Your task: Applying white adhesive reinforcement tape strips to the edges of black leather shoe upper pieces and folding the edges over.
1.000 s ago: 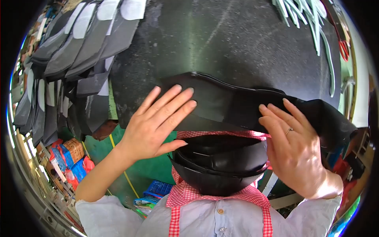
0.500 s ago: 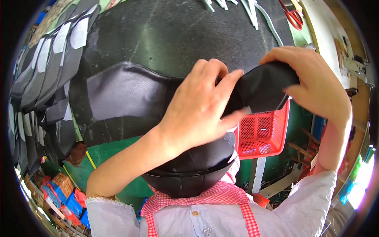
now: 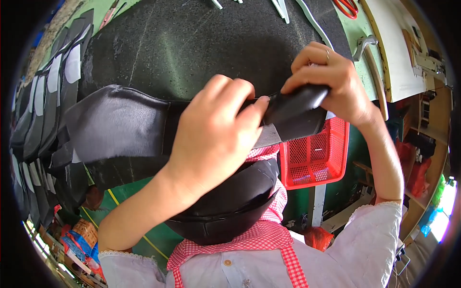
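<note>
A long sewn piece of black leather [image 3: 117, 127] lies across the near part of the dark board [image 3: 149, 53]. Over its middle, my left hand [image 3: 216, 129] is closed, thumb and fingers pinching the leather near a seam. My right hand [image 3: 331, 79] grips the right end, which is folded up and over to the left. A paler grey underside shows below the fold, between the hands. What the left fingertips pinch is partly hidden. More shaped black leather [image 3: 225, 192] rests in my lap, on a red-checked apron [image 3: 230, 242].
Overlapping dark pieces with white patches [image 3: 55, 79] line the left side. A red mesh basket [image 3: 338, 156] sits below the board at right. White strips [image 3: 312, 21], red-handled scissors [image 3: 346, 9] and a hammer [image 3: 375, 72] lie at the far right.
My right hand has moved left and folded the leather's right end over. The left hand stays on the leather's middle. The view has shifted, bringing the hammer into sight.
</note>
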`<act>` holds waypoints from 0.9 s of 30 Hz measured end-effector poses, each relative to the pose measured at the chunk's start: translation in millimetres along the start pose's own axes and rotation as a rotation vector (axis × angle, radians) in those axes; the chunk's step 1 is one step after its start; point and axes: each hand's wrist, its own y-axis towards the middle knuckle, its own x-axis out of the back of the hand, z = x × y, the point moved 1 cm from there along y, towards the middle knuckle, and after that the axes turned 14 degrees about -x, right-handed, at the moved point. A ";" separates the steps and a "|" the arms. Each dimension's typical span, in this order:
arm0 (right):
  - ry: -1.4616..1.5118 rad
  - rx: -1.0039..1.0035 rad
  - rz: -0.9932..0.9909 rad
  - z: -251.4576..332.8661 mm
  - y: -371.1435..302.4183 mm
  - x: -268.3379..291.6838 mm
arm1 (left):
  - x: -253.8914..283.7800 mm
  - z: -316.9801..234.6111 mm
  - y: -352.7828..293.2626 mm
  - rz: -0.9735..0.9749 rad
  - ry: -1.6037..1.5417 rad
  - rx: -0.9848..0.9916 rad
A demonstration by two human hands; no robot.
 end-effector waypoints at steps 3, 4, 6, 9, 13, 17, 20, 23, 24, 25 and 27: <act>-0.220 0.136 -0.129 -5.6 -20.4 -7.1 | -0.5 -16.6 -0.4 0.202 0.198 -0.029; -0.217 0.134 -0.128 -6.4 -28.6 -5.2 | 1.6 -19.5 -2.6 0.256 0.261 -0.091; -0.389 0.051 -0.149 -8.4 -44.8 0.3 | 1.8 -25.3 -3.2 0.328 0.318 -0.117; -0.608 -0.016 -0.160 -4.2 -54.8 13.6 | 1.5 -34.8 1.5 0.404 0.382 -0.161; 0.033 -0.196 -0.020 53.1 -58.7 -45.7 | 13.5 -45.5 -16.9 0.385 0.299 -0.053; -0.306 -0.269 -0.067 38.8 -80.7 -23.5 | 58.8 -30.5 -36.8 0.382 0.027 -0.050; -0.336 -0.251 -0.114 61.2 -59.8 -28.6 | 65.9 -15.1 -27.0 0.308 -0.064 0.088; -0.226 -0.307 -0.215 71.5 -51.1 -46.8 | 48.3 3.3 -41.8 0.208 0.096 -0.119; -0.204 -0.280 -0.221 69.0 -50.6 -46.0 | 47.9 8.6 -39.2 0.206 0.062 -0.128; -0.185 -0.258 -0.231 63.0 -50.9 -44.3 | 47.6 12.2 -35.1 0.204 0.026 -0.145; -0.041 -0.125 -0.123 54.8 -61.7 -33.4 | 61.7 -4.3 -28.1 0.264 -0.152 -0.085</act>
